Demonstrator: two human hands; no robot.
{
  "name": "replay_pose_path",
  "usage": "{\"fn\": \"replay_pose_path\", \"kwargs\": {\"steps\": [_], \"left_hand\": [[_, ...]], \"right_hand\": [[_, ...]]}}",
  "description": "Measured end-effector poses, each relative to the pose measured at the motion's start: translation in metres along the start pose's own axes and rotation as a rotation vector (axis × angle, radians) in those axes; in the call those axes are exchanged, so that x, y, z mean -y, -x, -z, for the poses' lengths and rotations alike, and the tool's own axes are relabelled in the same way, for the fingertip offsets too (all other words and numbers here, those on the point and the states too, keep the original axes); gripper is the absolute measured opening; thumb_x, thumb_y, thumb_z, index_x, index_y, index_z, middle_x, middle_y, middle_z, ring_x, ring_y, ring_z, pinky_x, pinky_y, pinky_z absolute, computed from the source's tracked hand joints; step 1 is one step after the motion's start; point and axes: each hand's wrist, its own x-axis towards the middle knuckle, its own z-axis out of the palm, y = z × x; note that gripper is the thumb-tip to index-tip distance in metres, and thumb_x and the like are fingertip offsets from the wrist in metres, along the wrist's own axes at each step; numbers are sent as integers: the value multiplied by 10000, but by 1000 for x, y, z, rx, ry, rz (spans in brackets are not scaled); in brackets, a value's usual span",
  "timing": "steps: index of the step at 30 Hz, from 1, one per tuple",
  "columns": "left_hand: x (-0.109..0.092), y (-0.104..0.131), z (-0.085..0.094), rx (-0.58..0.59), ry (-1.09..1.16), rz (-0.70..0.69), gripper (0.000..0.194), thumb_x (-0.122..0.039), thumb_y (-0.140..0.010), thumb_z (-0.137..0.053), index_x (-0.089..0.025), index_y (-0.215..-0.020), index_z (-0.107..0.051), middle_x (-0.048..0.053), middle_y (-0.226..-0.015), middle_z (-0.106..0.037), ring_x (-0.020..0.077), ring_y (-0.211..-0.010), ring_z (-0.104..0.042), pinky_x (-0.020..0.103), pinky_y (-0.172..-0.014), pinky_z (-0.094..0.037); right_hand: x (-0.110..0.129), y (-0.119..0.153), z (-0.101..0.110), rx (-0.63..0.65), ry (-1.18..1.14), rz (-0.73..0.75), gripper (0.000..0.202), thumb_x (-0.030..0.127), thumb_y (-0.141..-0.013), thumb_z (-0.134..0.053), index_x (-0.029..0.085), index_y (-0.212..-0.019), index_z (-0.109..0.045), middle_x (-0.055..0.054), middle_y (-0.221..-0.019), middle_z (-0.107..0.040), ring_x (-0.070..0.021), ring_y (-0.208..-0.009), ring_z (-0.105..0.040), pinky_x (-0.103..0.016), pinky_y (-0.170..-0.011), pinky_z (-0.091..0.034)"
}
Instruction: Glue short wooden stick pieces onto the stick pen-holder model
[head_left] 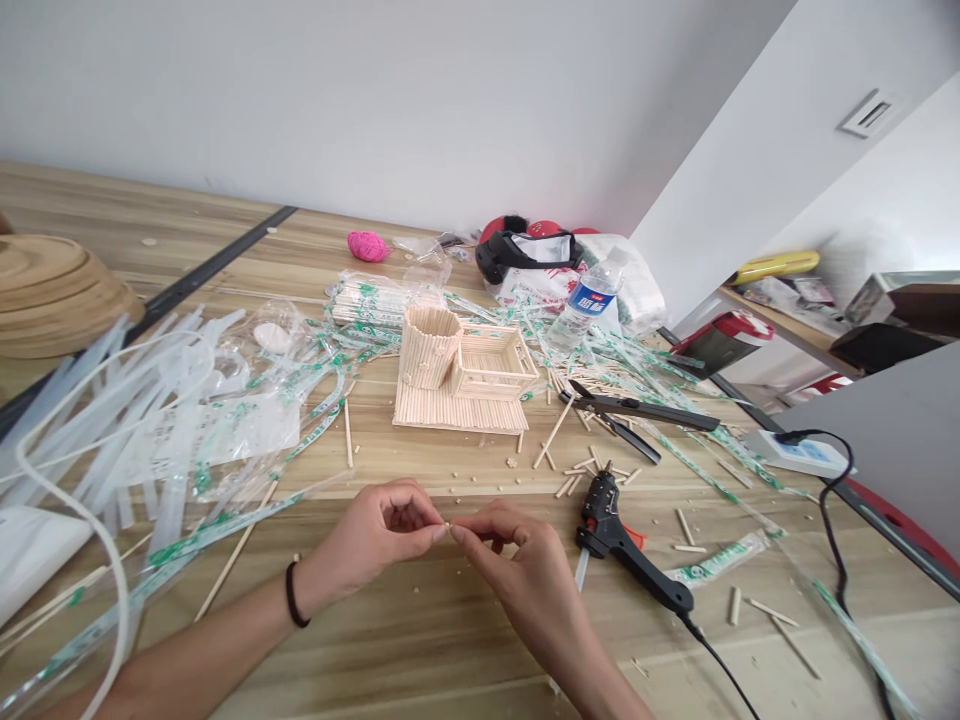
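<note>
My left hand (pixel 386 530) and my right hand (pixel 517 560) meet at the fingertips over the front of the table. Pinched between both is a tiny pale wooden piece (pixel 448 526), mostly covered by the fingers. Behind the hands stands a model made of wooden sticks: a flat base (pixel 457 412), a round cup (pixel 429 348) at its left and a rectangular railed box (pixel 495 365) at its right. A black glue gun (pixel 611 530) lies to the right of my right hand.
Black scissors (pixel 637 408), a water bottle (pixel 589 300) and loose sticks (pixel 555 432) are at the right. Clear glue sticks and plastic wrappers (pixel 255 430) cover the left. A power strip (pixel 799 455) sits at the right edge; pink yarn (pixel 368 246) is behind.
</note>
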Motion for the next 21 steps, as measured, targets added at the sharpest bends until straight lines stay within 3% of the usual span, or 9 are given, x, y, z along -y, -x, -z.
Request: {"fn": "replay_pose_path", "kwargs": {"steps": [7,11,16,21], "left_hand": [[1,1,-1,-11,-30,-13,130,-267,-758,-673,-162,-688,-643,-16,-699,-562,119,-629,-493,237,-581,-372],[-1,0,0,-26,-23,15,139,-284,-762,-667,-164,-696,-641,-14,-692,-572,122,-626,-483,244,-580,-365],[-3,-1,1,-30,-29,29,167,-316,-761,-668,-164,-696,-648,-4,-699,-579,138,-653,-500,259,-607,-377],[-3,-1,2,-8,1,9,172,-322,-764,-668,-167,-690,-661,-6,-703,-573,145,-675,-514,265,-635,-388]], "right_hand": [[-2,1,2,18,-7,31,140,254,-807,-624,235,-813,-762,-7,-694,-689,-161,-651,-596,-251,-585,-415],[-5,0,5,32,-48,71,184,273,-858,-569,263,-890,-750,-17,-835,-710,-175,-768,-637,-263,-669,-464],[-9,1,4,-34,95,244,239,206,-831,-598,257,-1050,-679,-34,-968,-660,-175,-818,-625,-284,-743,-496],[-8,3,-1,-58,286,409,283,152,-816,-609,250,-1077,-656,-45,-971,-656,-205,-839,-615,-334,-732,-498]]}}
